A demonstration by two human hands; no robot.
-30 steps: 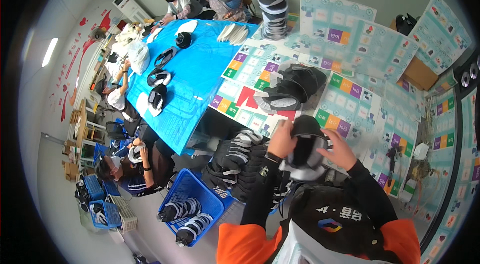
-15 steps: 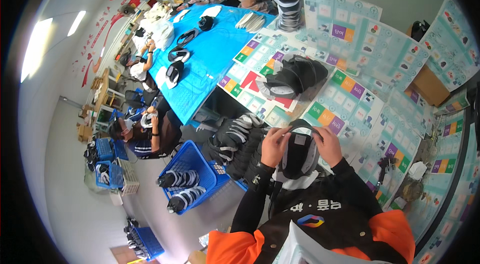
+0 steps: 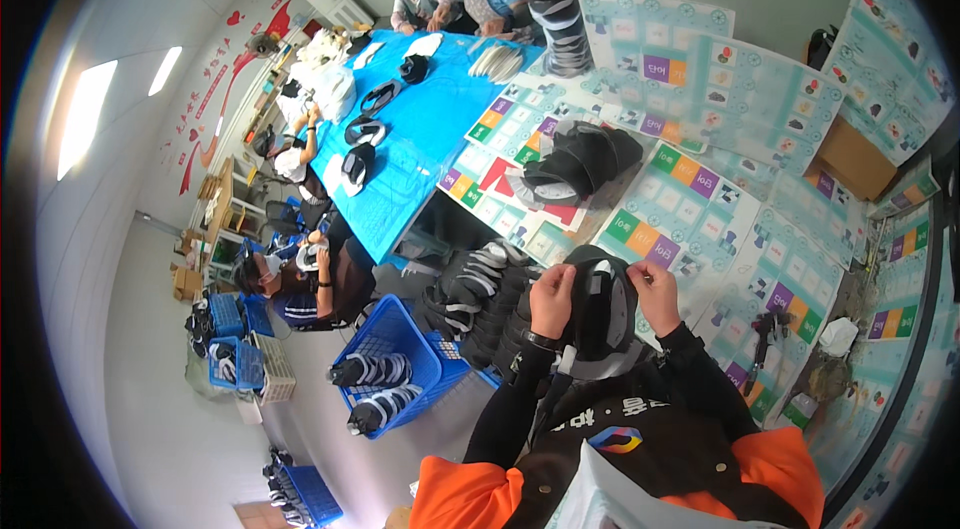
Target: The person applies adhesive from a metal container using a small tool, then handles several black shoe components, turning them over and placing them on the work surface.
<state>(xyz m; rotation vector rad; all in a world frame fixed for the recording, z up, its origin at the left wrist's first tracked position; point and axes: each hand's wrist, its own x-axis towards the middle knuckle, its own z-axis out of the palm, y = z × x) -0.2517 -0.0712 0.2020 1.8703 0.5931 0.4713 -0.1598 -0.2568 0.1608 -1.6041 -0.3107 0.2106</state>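
Between my two hands is a black cap [image 3: 606,314], its hollow side turned up toward me, with a pale grey band and a small white label showing inside. My left hand [image 3: 551,300] pinches the cap's left edge between thumb and fingers. At the opposite edge, my right hand [image 3: 656,298] grips it in the same way. Just beyond lies a pile of nested black caps [image 3: 582,161] on the paper-covered worktop [image 3: 690,274]. Stacks of black and grey caps [image 3: 485,294] sit to the left of my left hand.
A blue basket [image 3: 433,369] with cap stacks stands at lower left. A tall cap stack [image 3: 556,24] rises at the far side. The blue-covered table [image 3: 400,184] holds several caps, with co-workers around it. A dark tool [image 3: 766,339] lies to the right.
The cap has tipped, so more of its inside shows. Both hands have shifted slightly, and my right hand's fingers have drawn into a tighter pinch. The whole view has turned a little.
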